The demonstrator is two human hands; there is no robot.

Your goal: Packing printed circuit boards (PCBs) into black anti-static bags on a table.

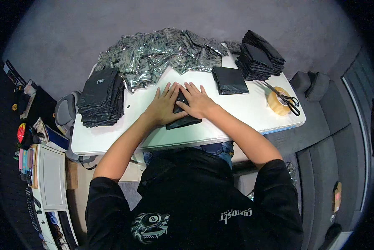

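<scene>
Both palms lie flat, side by side, on a black plastic package [184, 122] near the front middle of the white table [137, 134]. My left hand [168, 106] covers its left part, fingers pointing away from me. My right hand [196, 101] covers its right part, its thumb reaching across towards the left hand. Neither hand grips anything. Beyond the hands lies a wide heap of clear-wrapped patterned fabric packets [162, 53]. A small pile of flat black packages [230, 81] rests to the right of the hands.
A tall stack of black packages [101, 97], the top one bearing writing, stands at left. More black stacks [257, 59] stand at back right. Black-handled scissors [291, 102] lie across a roll of packing tape [273, 101] near the right edge. A grey sofa [318, 131] is beyond.
</scene>
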